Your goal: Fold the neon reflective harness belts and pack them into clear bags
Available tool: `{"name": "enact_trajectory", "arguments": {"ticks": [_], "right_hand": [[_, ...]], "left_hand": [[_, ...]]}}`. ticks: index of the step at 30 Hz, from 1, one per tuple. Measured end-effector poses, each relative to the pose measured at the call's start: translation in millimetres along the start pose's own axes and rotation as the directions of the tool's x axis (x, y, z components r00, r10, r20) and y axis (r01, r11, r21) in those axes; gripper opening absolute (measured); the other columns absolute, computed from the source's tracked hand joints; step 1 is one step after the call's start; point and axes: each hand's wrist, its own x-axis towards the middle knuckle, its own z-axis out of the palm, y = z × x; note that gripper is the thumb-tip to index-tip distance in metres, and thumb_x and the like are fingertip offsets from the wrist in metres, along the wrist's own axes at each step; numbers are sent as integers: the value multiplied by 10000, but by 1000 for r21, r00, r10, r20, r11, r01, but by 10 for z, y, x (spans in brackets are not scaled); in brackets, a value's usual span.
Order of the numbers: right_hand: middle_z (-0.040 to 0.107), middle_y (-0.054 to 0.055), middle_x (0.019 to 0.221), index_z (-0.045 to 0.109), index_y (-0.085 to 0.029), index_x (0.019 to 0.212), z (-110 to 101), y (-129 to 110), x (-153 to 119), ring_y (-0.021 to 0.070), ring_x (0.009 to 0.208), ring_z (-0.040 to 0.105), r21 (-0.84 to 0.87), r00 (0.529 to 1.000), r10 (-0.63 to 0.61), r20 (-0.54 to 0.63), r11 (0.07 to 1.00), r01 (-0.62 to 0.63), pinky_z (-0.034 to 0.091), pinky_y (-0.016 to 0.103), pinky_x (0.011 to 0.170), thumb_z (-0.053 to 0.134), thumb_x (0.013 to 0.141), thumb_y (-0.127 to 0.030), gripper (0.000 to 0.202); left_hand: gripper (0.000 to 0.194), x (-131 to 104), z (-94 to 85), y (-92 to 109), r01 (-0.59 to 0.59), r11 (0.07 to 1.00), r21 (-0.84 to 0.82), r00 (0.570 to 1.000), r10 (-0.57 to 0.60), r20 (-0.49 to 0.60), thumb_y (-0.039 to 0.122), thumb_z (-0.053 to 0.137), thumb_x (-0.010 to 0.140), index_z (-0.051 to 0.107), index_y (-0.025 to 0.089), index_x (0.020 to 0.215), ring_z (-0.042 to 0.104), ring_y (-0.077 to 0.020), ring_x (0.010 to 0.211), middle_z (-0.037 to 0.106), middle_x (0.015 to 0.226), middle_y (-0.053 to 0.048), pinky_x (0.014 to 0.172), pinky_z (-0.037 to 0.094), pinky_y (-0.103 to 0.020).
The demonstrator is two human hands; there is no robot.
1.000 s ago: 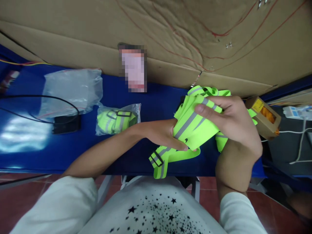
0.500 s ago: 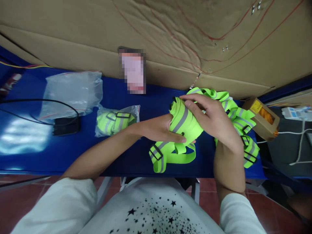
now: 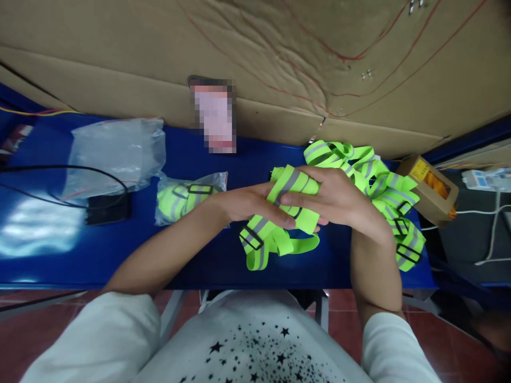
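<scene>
Between my two hands is a folded bundle of neon-yellow reflective strap (image 3: 293,183) with a grey stripe. My left hand (image 3: 261,205) grips it from the left, thumb across the front. My right hand (image 3: 333,194) is closed round its right side, the thumb lying over the front; its other fingers are partly hidden behind. A loose tail of the strap with a black slide buckle (image 3: 252,238) hangs below the bundle over the blue table. More neon straps (image 3: 375,173) with black buckles lie heaped right of my right hand.
A clear bag with a folded neon strap (image 3: 173,202) lies left of my hands, beyond it an empty plastic bag (image 3: 115,154) and a black box with a cable (image 3: 107,207). A phone (image 3: 215,117) leans on the cardboard wall. A cardboard box (image 3: 429,189) stands right.
My right hand has come down and wrapped round the bundle, its thumb now across the front. The bundle looks folded smaller, and the hanging tail has shifted slightly up.
</scene>
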Motion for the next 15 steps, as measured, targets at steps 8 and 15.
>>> {"name": "enact_trajectory", "arguments": {"ticks": [8, 15], "right_hand": [[693, -4, 720, 734, -184, 824, -140, 10, -53, 145, 650, 611, 101, 994, -23, -109, 994, 34, 422, 257, 563, 735, 834, -603, 419], [682, -2, 722, 725, -244, 795, -242, -59, -145, 167, 631, 622, 185, 966, 53, -253, 983, -6, 451, 291, 523, 672, 858, -677, 441]], "left_hand": [[551, 90, 82, -114, 38, 979, -202, 977, 6, 211, 329, 861, 734, 709, 197, 1246, 633, -310, 1298, 720, 1309, -123, 1097, 505, -406], [462, 57, 169, -31, 24, 1000, 1, 986, -24, 167, 327, 733, 890, 663, 185, 1324, 680, -264, 1225, 743, 1260, -130, 1030, 535, -360]]}}
